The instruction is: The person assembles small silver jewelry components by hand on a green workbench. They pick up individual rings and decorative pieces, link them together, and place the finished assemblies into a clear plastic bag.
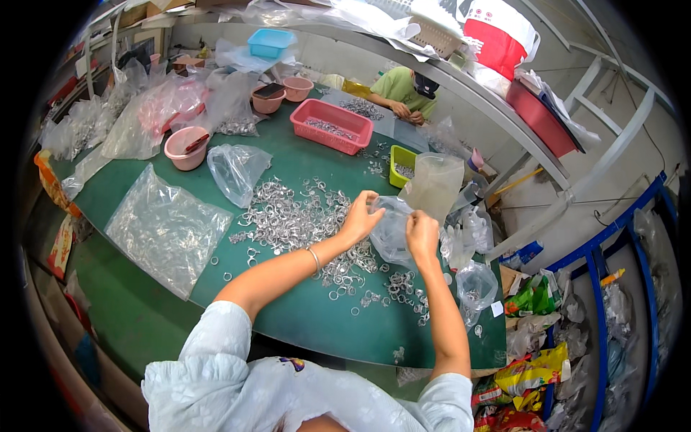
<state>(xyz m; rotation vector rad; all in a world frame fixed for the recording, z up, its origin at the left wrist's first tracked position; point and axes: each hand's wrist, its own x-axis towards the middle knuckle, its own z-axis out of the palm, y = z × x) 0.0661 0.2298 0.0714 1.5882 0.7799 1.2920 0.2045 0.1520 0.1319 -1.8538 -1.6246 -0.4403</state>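
A clear plastic bag (392,234) hangs between my two hands over the green table. At its left edge, my left hand (360,218) has its fingers curled on the plastic. My right hand (422,234) is closed in a pinch on the bag's right side. Whether anything lies inside the bag, I cannot make out. Just left of and below my hands spreads a heap of small silvery metal rings (291,216). Smaller clusters of rings (404,286) lie under my right forearm.
An empty-looking flat plastic bag (169,227) lies at left. Pink tub (331,126), pink bowl (186,148) and green basket (402,165) stand farther back. A small bag (476,288) sits right. Across the table, a person in green (407,93) works. A shelf (497,119) overhangs the right.
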